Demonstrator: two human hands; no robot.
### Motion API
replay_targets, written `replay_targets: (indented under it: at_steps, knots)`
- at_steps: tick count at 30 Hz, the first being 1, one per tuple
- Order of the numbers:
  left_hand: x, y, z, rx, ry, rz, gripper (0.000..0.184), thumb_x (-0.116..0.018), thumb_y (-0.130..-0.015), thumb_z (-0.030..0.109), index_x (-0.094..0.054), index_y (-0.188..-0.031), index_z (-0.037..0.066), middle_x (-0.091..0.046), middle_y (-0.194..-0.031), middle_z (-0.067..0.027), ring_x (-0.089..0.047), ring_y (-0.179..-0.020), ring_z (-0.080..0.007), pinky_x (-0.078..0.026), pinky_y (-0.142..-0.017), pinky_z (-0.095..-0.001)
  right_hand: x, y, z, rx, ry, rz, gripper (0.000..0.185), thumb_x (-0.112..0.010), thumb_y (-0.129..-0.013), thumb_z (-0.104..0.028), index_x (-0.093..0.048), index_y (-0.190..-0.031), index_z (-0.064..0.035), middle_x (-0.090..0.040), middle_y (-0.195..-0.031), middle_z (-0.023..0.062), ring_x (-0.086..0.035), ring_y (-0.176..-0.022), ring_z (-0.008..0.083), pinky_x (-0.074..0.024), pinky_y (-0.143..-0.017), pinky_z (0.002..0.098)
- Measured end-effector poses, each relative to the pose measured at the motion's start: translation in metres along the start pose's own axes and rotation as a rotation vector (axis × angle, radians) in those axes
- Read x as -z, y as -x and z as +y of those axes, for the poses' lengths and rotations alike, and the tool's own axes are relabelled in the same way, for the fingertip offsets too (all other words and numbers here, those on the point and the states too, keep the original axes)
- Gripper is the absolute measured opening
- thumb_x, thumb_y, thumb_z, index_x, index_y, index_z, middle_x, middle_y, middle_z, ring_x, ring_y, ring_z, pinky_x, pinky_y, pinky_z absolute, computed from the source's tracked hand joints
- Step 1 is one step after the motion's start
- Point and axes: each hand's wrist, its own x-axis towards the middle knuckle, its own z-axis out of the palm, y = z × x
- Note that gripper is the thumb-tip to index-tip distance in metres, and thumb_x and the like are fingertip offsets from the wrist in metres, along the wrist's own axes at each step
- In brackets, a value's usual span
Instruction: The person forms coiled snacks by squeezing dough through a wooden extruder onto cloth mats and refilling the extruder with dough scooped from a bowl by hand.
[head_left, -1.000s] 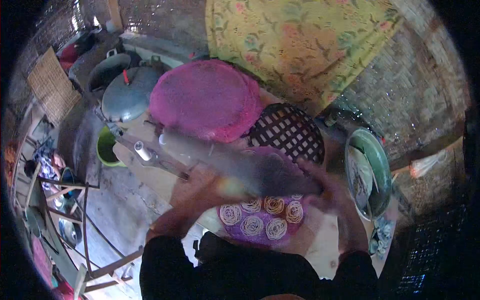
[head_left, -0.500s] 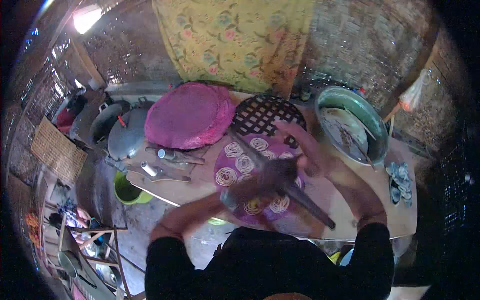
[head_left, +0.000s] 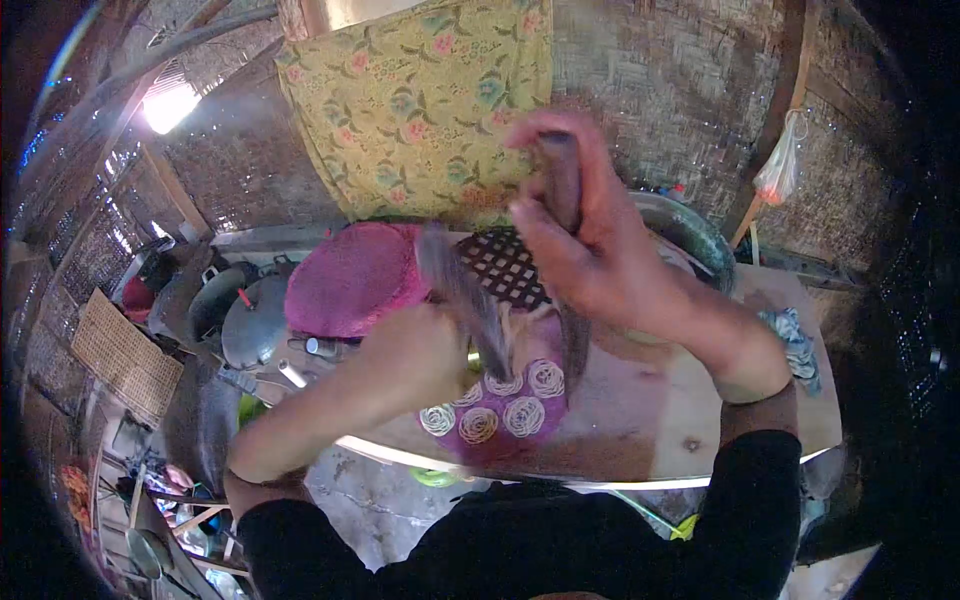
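Note:
Held up above the table, my right hand [head_left: 625, 255] has its fingers curled round a dark wooden press piece [head_left: 563, 185] with a blunt end. Lower and to the left, my left hand [head_left: 415, 350] is closed on a long wooden press handle [head_left: 460, 290], which slants over the table; motion blurs it. A small metallic glint shows beside the left fingers. Under both hands lies a round purple mat [head_left: 490, 453], partly covered by my left hand and the handle. Coiled pale noodle nests [head_left: 523, 417] rest on it, several of them in view.
A stack of pink round mats [head_left: 350, 280] sits at the back left, beside a black lattice tray [head_left: 500, 265]. My right forearm partly hides a large metal basin [head_left: 695, 225]. A crumpled cloth [head_left: 795, 350] lies at the right; pots [head_left: 258, 325] stand at the left.
The press pieces, together over the mat before, are now apart. My right hand has risen with one piece; my left hand has moved left with the other. The camera view has tilted up.

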Motion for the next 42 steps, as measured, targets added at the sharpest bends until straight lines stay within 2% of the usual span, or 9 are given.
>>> replay_targets:
  at_steps: [7, 10, 14, 17, 21, 25, 26, 33, 42]
  knots:
    - [-0.109, 0.001, -0.029, 0.305, 0.280, 0.475, 0.040, -0.068, -0.071, 0.009, -0.058, -0.110, 0.004, -0.063, -0.100, -0.0130, -0.061, -0.081, -0.0238, -0.049, -0.068, -0.0326, 0.125, 0.103, 0.060, -0.328, -0.151, 0.665, 0.034, -0.044, -0.086, -0.001, -0.038, -0.118, -0.0113, -0.041, -0.068, 0.0012, -0.036, -0.041, 0.0097, -0.0361, -0.038, 0.0273]
    - [-0.143, -0.041, 0.014, 0.094, 1.886, 0.851, 0.023, -0.059, -0.086, 0.009, -0.057, -0.108, 0.002, -0.061, -0.100, -0.0053, -0.059, -0.083, -0.0132, -0.048, -0.068, -0.0263, 0.133, 0.129, 0.083, -0.043, -0.404, 1.011, 0.030, -0.045, -0.086, -0.003, -0.038, -0.114, -0.0113, -0.039, -0.062, 0.0010, -0.037, -0.042, 0.0108, -0.0354, -0.036, 0.0274]
    - [-0.129, -0.085, 0.055, 0.058, 1.976, 1.088, 0.026, -0.057, -0.088, 0.014, -0.055, -0.111, 0.002, -0.060, -0.096, -0.0065, -0.059, -0.084, -0.0150, -0.050, -0.070, -0.0270, 0.095, 0.135, 0.147, -0.011, -0.635, 1.398, 0.014, -0.047, -0.092, -0.015, -0.044, -0.104, -0.0101, -0.049, -0.068, 0.0042, -0.047, -0.056, 0.0146, -0.0462, -0.053, 0.0317]
    - [-0.075, -0.079, 0.047, -0.094, 1.792, 1.511, 0.027, -0.052, -0.089, 0.021, -0.054, -0.108, 0.002, -0.059, -0.091, -0.0087, -0.060, -0.081, -0.0194, -0.053, -0.067, -0.0321, 0.065, 0.140, 0.149, -0.199, -0.877, 1.191, 0.023, -0.048, -0.093, -0.028, -0.055, -0.097, -0.0072, -0.060, -0.087, 0.0087, -0.055, -0.067, 0.0185, -0.0482, -0.072, 0.0373]
    - [-0.048, -0.024, -0.026, -0.121, 1.376, 1.904, 0.035, -0.056, -0.083, 0.023, -0.055, -0.107, -0.002, -0.060, -0.096, -0.0138, -0.061, -0.078, -0.0239, -0.054, -0.064, -0.0367, 0.158, 0.176, 0.210, -0.433, 1.363, 0.252, 0.043, -0.051, -0.087, -0.044, -0.064, -0.101, -0.0057, -0.062, -0.105, 0.0189, -0.062, -0.090, 0.0307, -0.0458, -0.085, 0.0429]
    - [-0.087, 0.031, -0.109, 0.224, 1.017, 1.714, 0.040, -0.063, -0.078, 0.013, -0.054, -0.113, -0.005, -0.059, -0.105, -0.0125, -0.059, -0.086, -0.0203, -0.050, -0.069, -0.0327, 0.213, 0.221, 0.253, -0.962, 1.352, -0.530, 0.031, -0.054, -0.083, -0.029, -0.064, -0.097, -0.0032, -0.065, -0.083, 0.0183, -0.065, -0.081, 0.0322, -0.0523, -0.068, 0.0434]
    - [-0.091, 0.028, -0.104, 0.373, 0.901, 1.765, 0.037, -0.057, -0.082, 0.025, -0.056, -0.103, -0.005, -0.056, -0.075, -0.0084, -0.048, -0.054, -0.0133, -0.040, -0.048, -0.0284, 0.217, 0.217, 0.249, -0.959, 1.357, -0.532, 0.031, -0.054, -0.083, -0.029, -0.064, -0.097, -0.0032, -0.065, -0.083, 0.0183, -0.065, -0.081, 0.0322, -0.0523, -0.068, 0.0434]
    - [-0.126, 0.044, -0.109, 1.088, 0.653, 1.446, 0.033, -0.065, -0.083, 0.033, -0.062, -0.075, 0.001, -0.057, -0.064, -0.0036, -0.055, -0.061, -0.0112, -0.044, -0.055, -0.0269, 0.279, 0.153, 0.225, -0.912, 1.518, -0.488, 0.030, -0.046, -0.084, -0.017, -0.061, -0.107, -0.0069, -0.066, -0.084, 0.0175, -0.065, -0.079, 0.0341, -0.0514, -0.072, 0.0445]
    - [-0.179, 0.067, -0.136, 0.820, 0.736, 1.864, 0.024, -0.065, -0.081, 0.021, -0.058, -0.093, 0.001, -0.057, -0.072, -0.0039, -0.052, -0.060, -0.0097, -0.040, -0.050, -0.0233, 0.273, 0.153, 0.300, -0.892, 1.414, -0.589, 0.037, -0.053, -0.074, -0.019, -0.063, -0.109, -0.0229, -0.067, -0.083, 0.0145, -0.066, -0.078, 0.0321, -0.0522, -0.070, 0.0440]
